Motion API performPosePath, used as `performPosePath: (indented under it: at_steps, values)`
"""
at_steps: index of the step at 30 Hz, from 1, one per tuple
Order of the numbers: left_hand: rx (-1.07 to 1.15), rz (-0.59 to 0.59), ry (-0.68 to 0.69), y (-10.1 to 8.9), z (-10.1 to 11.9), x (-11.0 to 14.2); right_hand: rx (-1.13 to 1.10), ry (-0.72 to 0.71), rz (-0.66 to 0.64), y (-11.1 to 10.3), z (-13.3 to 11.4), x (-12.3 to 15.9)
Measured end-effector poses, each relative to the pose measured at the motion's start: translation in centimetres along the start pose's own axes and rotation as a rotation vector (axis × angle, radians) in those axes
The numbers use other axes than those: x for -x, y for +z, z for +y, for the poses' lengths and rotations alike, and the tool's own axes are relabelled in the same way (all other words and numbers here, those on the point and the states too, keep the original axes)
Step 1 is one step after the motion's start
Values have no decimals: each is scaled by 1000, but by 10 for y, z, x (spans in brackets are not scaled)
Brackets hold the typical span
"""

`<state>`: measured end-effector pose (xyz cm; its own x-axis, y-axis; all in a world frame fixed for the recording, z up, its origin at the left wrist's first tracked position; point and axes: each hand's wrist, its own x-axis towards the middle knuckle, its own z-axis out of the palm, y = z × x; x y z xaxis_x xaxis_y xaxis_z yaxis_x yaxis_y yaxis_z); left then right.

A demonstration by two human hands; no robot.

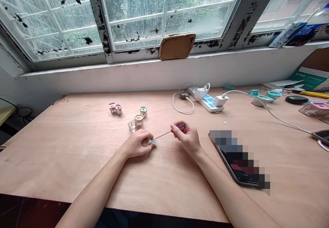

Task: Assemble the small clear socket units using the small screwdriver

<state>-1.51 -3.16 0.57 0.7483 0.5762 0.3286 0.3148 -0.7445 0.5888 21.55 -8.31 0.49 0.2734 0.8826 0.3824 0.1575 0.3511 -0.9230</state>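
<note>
Left hand (136, 144) clenched on small clear plastic housing (152, 141), screwdriver tip against it; right hand (186, 139) grasping purple-handled screwdriver (164, 133). Beside these, on plywood tabletop (64, 152): clear casing (133, 126), hexagonal capsules (138, 119), contents too small to tell.

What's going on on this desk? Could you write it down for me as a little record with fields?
Left hand: holds a small block against the desk
Right hand: holds a small screwdriver, its tip at the block
Nearby: five little six-sided pieces, in pink, green, tan and clear
Surface: wooden desk
Also there: power strip, phone, window
</note>
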Motion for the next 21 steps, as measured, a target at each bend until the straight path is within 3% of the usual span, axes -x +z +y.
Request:
performPosePath:
  at_steps: [7,21]
  values:
    - [131,81,-78,-2,-2,-1,-68,19,18,-2,-2,-1]
    - [163,86,-106,-3,-2,-1,-62,38,-41,0,-11,1]
